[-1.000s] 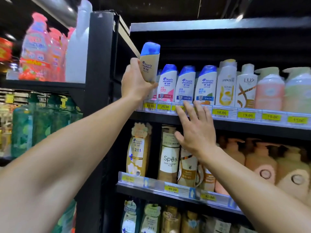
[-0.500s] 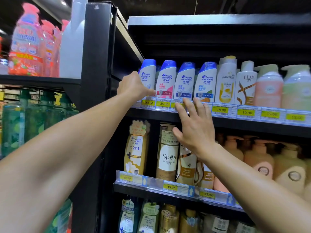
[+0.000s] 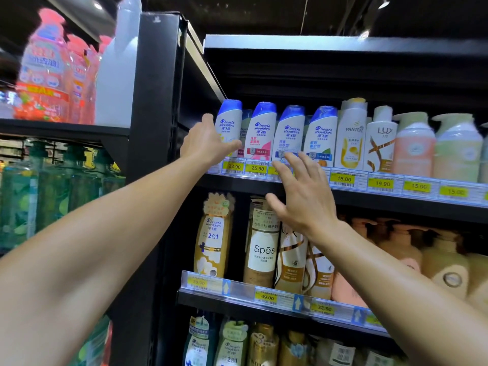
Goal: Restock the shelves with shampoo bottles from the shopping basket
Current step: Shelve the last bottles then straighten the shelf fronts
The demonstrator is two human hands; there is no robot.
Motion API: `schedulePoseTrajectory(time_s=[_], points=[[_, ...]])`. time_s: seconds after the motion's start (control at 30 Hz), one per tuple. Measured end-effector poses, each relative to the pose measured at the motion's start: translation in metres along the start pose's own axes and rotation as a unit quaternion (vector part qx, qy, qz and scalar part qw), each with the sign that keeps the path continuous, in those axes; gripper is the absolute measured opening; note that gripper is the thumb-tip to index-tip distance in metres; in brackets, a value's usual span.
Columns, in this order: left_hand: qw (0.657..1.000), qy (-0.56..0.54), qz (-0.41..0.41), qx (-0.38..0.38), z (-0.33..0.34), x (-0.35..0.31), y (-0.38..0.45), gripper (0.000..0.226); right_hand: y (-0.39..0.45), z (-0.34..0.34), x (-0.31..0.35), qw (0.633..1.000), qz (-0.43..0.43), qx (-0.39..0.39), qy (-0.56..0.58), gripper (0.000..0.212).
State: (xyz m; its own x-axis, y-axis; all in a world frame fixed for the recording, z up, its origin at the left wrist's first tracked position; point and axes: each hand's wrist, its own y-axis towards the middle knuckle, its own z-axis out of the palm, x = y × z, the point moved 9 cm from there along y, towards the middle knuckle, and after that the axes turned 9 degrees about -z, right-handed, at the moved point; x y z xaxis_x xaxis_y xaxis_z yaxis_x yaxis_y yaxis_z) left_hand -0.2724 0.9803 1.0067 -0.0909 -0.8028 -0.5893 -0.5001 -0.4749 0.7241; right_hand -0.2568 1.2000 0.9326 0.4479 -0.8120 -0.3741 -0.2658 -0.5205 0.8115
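left hand (image 3: 208, 145) touches the leftmost shampoo bottle (image 3: 229, 125); right hand (image 3: 303, 196) hovers spread.

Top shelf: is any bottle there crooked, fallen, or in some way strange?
Nothing stands out. The four Head & Shoulders bottles stand in a neat row at the front of the top shelf, labels outward. The left hand is at the leftmost bottle; the right hand hovers open, holding nothing.
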Motion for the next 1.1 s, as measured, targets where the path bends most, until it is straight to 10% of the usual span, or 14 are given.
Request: schedulePoseTrajectory(time_s=[0.4,1.1], points=[[0.953,0.093,0.288,-0.021,0.01,0.0,-0.058,0.075,0.038,0.013,0.023,0.997,-0.051,0.049,-0.037,0.071],[0.94,0.126,0.315,0.0,0.039,-0.029,-0.088,0.073,0.005,-0.009,-0.025,0.997,0.04,0.019,-0.067,0.068]])
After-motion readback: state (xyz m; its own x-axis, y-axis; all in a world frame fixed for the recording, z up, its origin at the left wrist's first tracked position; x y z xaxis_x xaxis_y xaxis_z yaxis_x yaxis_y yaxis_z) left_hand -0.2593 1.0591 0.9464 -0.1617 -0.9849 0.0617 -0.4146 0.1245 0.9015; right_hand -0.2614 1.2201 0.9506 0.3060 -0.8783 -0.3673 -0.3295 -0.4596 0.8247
